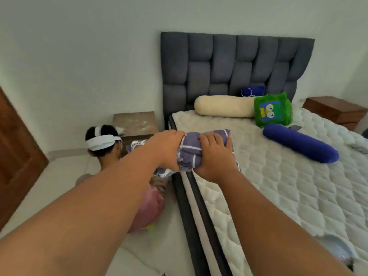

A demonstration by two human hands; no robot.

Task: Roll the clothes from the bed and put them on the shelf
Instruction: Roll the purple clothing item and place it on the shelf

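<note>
I've got both hands clamped on the purple checked garment [191, 152] at the bed [258, 176] edge — left hand [167, 150] wrapped over one end, right hand [215, 156] pressing the other. Roll's long axis runs toward the headboard [229, 62]. Best to keep even pressure, tuck the loose end hanging off the bed — shelf not visible.

two bolsters [223, 106] [300, 145] (cream, blue), two nightstands [135, 121] [334, 110]
</note>
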